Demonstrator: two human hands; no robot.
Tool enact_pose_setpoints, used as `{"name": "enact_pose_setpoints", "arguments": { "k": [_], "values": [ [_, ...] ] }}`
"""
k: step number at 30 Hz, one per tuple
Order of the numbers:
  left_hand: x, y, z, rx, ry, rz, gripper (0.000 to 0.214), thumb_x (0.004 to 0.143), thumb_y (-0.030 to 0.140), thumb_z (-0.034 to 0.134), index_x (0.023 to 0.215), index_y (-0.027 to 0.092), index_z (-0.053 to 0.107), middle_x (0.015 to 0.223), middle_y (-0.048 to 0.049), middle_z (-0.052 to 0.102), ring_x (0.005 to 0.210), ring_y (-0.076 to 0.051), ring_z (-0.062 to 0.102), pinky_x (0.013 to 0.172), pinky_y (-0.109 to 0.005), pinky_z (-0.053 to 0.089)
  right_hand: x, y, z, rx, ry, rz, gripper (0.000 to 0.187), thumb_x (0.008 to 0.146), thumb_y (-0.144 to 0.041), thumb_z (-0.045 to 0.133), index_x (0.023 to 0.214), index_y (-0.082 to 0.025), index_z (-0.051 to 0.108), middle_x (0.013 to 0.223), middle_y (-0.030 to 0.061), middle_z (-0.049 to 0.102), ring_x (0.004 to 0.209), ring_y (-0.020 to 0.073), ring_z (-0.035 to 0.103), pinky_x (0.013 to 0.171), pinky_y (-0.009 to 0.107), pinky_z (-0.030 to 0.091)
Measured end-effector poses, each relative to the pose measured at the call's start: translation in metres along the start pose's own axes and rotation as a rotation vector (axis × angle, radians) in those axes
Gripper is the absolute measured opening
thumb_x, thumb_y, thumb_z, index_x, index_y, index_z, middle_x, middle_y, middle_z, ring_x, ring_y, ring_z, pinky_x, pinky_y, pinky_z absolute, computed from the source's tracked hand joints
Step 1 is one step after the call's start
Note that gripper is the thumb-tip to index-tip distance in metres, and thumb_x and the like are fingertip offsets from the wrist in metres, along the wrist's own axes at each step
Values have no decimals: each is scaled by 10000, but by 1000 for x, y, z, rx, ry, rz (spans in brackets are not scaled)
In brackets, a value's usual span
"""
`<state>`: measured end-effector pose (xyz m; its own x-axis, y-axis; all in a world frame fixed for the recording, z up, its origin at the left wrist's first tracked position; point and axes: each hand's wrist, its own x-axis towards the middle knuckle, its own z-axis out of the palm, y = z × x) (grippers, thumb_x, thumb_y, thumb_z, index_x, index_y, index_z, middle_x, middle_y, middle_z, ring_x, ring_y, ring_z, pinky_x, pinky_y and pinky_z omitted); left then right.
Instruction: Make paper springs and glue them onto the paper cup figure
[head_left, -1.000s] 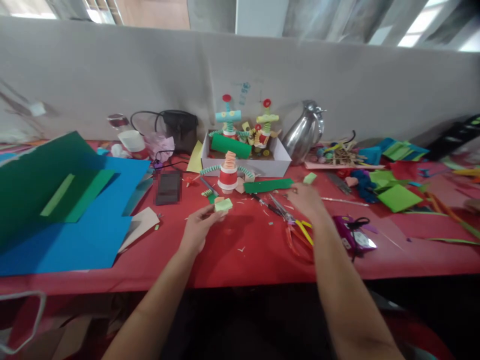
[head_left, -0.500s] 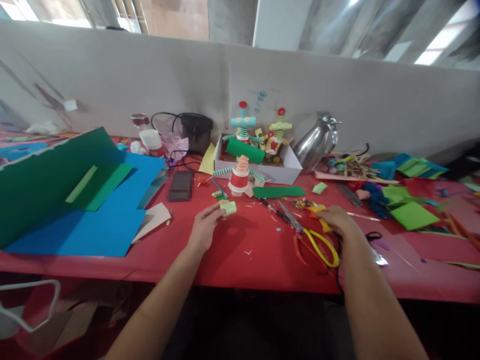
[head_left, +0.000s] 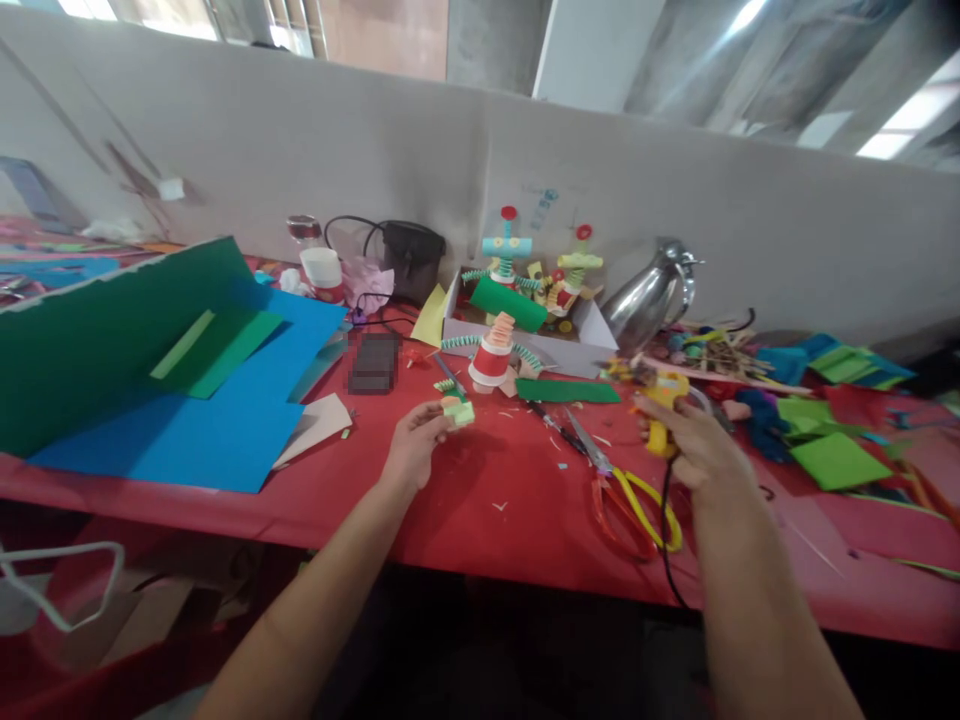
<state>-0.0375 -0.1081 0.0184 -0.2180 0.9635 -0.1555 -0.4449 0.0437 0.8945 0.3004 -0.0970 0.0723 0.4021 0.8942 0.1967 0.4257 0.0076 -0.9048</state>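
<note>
Between the fingertips of my left hand [head_left: 414, 440] is a small light-green folded paper piece [head_left: 459, 412], held above the red table [head_left: 480, 520]. My right hand [head_left: 697, 435] is wrapped round a yellow hot glue gun [head_left: 664, 405], lifted off the table with its nozzle to the left and its black cord hanging down. Beyond my left hand stands a red and white paper cup figure [head_left: 491, 362] with folded paper arms and a peach folded strip on top. Scissors [head_left: 619, 480] with yellow and red handles lie open between my hands.
A white box [head_left: 570, 355] holds two more paper figures and a green paper roll. Behind it at right stands a steel jug [head_left: 652, 290]. Blue card [head_left: 195, 430] and upright green card [head_left: 112, 350] cover the left side. A green strip [head_left: 574, 391] lies near the cup.
My right hand has raised the glue gun from the table. My left hand still holds the paper piece in nearly the same place. The camera view has shifted slightly.
</note>
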Motion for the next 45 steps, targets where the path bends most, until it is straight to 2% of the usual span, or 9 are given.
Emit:
{"name": "enact_pose_setpoints", "arguments": {
  "k": [2,5,7,14,18,23,28,34,45],
  "values": [
    [1,-1,-1,13,-2,-6,299,520,225,769,778,160,633,663,19,632,561,-87,556,528,-221,340,-25,-18,19,65,-124,47,426,580,-533,793,772,-172,673,683,73,693,568,193,630,488,295,505],
    [2,-3,-2,43,-9,-17,309,523,233,778,794,153,652,665,3,643,571,-104,576,524,-227,339,-61,-40,48,98,-245,-40,400,659,-474,746,902,-162,685,856,96,735,763,231,684,677,333,544],
    [3,-5,-2,61,-20,-21,314,522,244,785,795,152,661,662,-7,649,581,-117,587,520,-231,339,-77,-47,64,63,-322,-99,379,744,-472,673,962,-162,675,909,96,739,815,239,689,759,361,536],
    [-1,-5,0,121,-43,-1,288,530,255,787,766,154,657,616,6,632,546,-105,537,509,-229,338,-91,-47,93,-372,-416,-264,385,894,-474,534,1132,-184,622,1029,128,728,933,300,674,777,371,477],
    [-3,-3,1,166,-53,0,302,553,258,781,787,151,623,630,8,624,551,-106,547,511,-225,347,-97,-46,107,-539,-433,-309,358,938,-456,473,1080,-167,629,1000,158,725,941,319,677,743,350,450],
    [-4,-3,2,142,-34,-4,322,540,245,780,784,161,587,608,21,604,520,-103,542,486,-220,329,-101,-46,112,-588,-423,-366,352,950,-474,458,1046,-191,644,963,122,730,904,291,683,704,315,429],
    [-2,-5,1,124,-22,-21,359,524,241,786,802,165,572,613,15,609,513,-107,553,479,-213,332,-100,-44,112,-634,-381,-406,392,951,-498,440,1002,-181,664,920,127,732,856,287,679,694,317,429],
    [-2,-4,0,114,-35,-57,383,527,225,765,841,175,550,607,17,616,522,-128,591,486,-214,348,-102,-40,117,-580,-373,-475,410,955,-505,429,1054,-188,671,943,116,734,861,279,676,705,315,428],
    [-3,-3,0,149,-22,-63,393,547,227,761,864,177,534,632,21,619,540,-118,588,504,-219,346,-100,-40,109,-587,-355,-453,408,944,-501,432,986,-187,689,848,109,732,820,283,674,704,324,426]
  ]
}}
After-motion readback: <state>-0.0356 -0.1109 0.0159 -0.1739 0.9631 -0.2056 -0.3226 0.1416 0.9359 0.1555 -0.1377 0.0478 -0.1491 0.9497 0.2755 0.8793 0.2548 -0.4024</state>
